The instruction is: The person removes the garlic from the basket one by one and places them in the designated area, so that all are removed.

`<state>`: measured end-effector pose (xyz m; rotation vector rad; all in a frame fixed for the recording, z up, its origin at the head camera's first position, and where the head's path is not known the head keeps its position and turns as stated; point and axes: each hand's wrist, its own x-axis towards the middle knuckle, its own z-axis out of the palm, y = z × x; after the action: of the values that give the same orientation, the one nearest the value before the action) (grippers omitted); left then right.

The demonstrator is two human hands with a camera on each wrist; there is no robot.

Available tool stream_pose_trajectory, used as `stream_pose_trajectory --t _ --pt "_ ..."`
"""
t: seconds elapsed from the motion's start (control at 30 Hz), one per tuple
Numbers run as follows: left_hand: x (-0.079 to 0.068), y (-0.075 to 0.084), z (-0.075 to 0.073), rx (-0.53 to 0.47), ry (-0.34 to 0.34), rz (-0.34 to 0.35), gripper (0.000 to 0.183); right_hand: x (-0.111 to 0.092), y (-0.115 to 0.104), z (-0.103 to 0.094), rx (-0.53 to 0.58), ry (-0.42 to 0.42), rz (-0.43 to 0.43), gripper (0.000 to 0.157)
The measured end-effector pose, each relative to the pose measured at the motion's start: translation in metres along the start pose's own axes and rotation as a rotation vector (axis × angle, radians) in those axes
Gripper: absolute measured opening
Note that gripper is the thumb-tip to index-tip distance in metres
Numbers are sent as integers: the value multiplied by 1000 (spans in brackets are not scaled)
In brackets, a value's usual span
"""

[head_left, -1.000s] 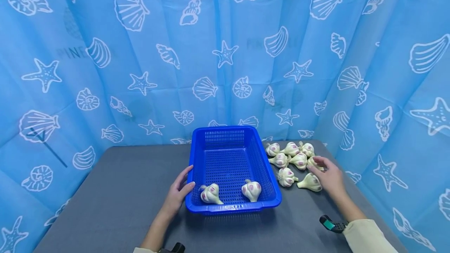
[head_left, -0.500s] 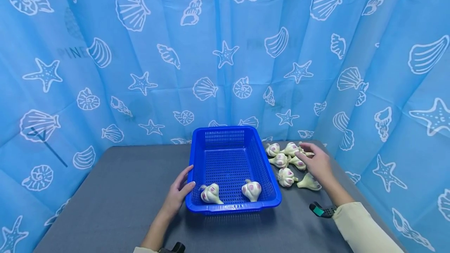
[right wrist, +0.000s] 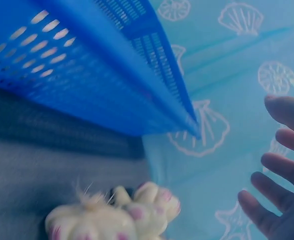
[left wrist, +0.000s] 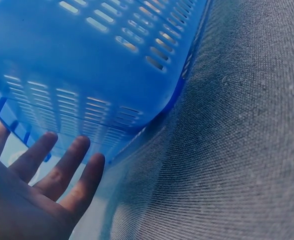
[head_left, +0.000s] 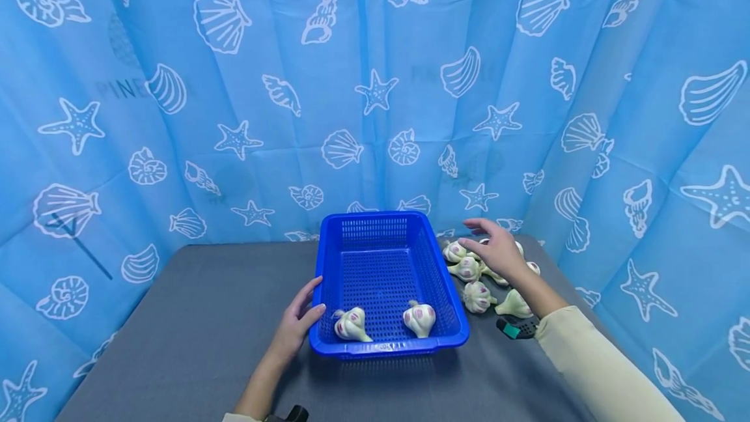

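Note:
A blue perforated plastic basket (head_left: 375,345) sits on the grey table, with two white garlic bulbs marked with purple, a left bulb (head_left: 351,324) and a right bulb (head_left: 419,319), near its front wall. My left hand (head_left: 293,324) rests against the basket's left rim; in the left wrist view its fingers (left wrist: 77,155) lie nearly straight by the outer wall. Over the garlic heap right of the basket, my right hand (head_left: 497,253) is raised with fingers extended and nothing in it. It partly hides some bulbs. The right wrist view shows those fingers (right wrist: 282,170) spread apart.
Several garlic bulbs lie close together on the table's right side, among them a front bulb (head_left: 478,296) and one with its stem to the left (head_left: 515,305). Blue shell-print curtains (head_left: 375,116) enclose the grey table (head_left: 234,318) at the back and sides.
My right hand has moved left and away from me, from the heap's right side to above its far part, uncovering bulbs on the right. My left hand and the basket stay put.

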<state>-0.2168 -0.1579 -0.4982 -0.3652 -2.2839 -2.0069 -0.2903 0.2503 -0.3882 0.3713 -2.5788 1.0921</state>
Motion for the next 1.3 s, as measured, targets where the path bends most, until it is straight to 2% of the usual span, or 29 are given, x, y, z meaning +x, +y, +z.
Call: stream_pose_trajectory --t 0.17,0.43,0.67,0.93,1.1,1.23,1.3 --pt "-1 1 1 6 2 -6 55 10 -17 6 10 -98 -5 50" --pt "0 5 0 -4 -1 17 54 25 -42 23 40 -259 -64 55" --pt "0 1 0 14 10 -23 54 34 -57 39 60 -468 -53 62" --pt "1 -1 0 7 4 -20 54 41 -68 53 18 -686 -40 69" --pt "1 -1 0 10 6 -20 54 41 -73 64 55 -791 36 71" --pt "1 -1 0 12 7 -24 54 37 -75 72 85 -885 159 75" --pt "1 0 0 14 7 -27 54 34 -76 76 66 -925 192 75"
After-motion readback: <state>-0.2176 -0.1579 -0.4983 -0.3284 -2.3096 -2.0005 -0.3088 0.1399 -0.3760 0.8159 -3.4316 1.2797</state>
